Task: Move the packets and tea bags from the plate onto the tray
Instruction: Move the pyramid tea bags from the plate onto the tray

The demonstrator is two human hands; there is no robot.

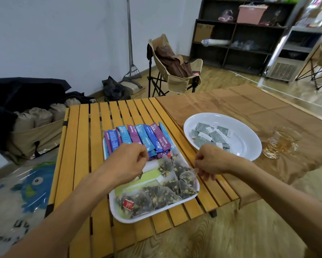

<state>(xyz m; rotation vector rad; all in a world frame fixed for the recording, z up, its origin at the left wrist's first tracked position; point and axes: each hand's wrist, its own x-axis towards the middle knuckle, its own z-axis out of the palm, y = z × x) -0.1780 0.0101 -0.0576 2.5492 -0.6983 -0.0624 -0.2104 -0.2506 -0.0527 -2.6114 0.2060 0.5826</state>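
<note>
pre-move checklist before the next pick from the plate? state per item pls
1. Right hand free for a new pick: not ok, its fingers pinch a mesh tea bag over the tray's right edge.
2. Left hand free: cannot tell, fingers are curled over the tray, contents hidden.
3. Items left on the white plate: not ok, a pile of grey-green packets remains.
4. Space on the tray: ok, a bare patch shows near its middle between the stick packets and the tea bags.
5. Path from plate to tray: ok, plate sits just right of the tray, nothing between.
6. Glass of amber drink: ok, upright, right of the plate, outside that path.
</note>
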